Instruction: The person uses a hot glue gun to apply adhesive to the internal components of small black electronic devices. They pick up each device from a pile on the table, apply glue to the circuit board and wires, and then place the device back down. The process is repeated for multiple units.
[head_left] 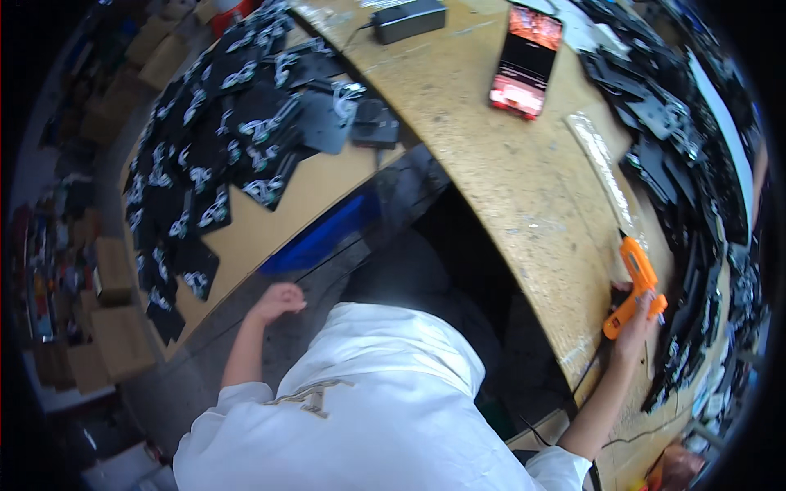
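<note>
My right hand (632,334) grips an orange hot glue gun (640,268) over the right part of the wooden workbench, its nozzle pointing away from me. My left hand (282,303) hangs over the gap left of my body, fingers curled in, with nothing visible in it. Beyond the glue gun lies a long, narrow, shiny clear strip (600,159); I cannot tell what it is made of. Many flat black pieces with white cables (266,127) cover the table on the left. More dark flat parts (667,164) are heaped along the bench's right side.
A phone with a lit screen (528,61) and a black box-shaped adapter (408,20) sit on the bench (491,164). Another black box (374,124) is at the left table's corner. A blue bin (327,233) stands below it. Cardboard boxes (123,344) are stacked far left.
</note>
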The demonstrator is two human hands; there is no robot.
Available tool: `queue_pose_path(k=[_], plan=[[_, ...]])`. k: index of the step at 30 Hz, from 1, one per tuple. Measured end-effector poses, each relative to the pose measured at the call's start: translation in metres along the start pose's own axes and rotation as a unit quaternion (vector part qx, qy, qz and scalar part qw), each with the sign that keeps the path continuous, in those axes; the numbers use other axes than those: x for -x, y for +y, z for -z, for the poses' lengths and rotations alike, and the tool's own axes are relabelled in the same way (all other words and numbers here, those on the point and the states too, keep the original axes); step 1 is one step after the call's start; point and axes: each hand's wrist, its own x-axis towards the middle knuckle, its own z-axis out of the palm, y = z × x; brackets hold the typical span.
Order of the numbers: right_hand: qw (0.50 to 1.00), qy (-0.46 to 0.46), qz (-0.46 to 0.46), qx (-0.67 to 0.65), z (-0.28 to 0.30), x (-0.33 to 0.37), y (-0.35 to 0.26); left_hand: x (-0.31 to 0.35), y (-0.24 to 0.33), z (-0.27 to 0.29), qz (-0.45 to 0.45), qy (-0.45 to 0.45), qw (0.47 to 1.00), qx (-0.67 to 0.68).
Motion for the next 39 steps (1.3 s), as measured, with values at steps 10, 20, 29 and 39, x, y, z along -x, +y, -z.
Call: queue_pose_path(k=[10, 20, 29, 39], plan=[[0.998, -0.031, 0.005, -0.057, 0.0, 0.006, -0.007, 0.056, -0.172, 0.056, 0.257, 0.206, 0.842, -0.428], [0.998, -0.023, -0.013, -0.054, -0.001, 0.007, -0.006, 0.03, 0.017, -0.009, 0.193, 0.058, 0.749, -0.632], [0.992, -0.023, -0.059, -0.107, -0.017, 0.01, -0.03, 0.038, 0.292, -0.161, -0.465, -0.201, 0.698, -0.506], [0.996, -0.061, 0.043, -0.046, 0.0, 0.004, -0.018, -0.066, 0.498, -0.515, -0.738, -0.197, 0.404, -0.503]])
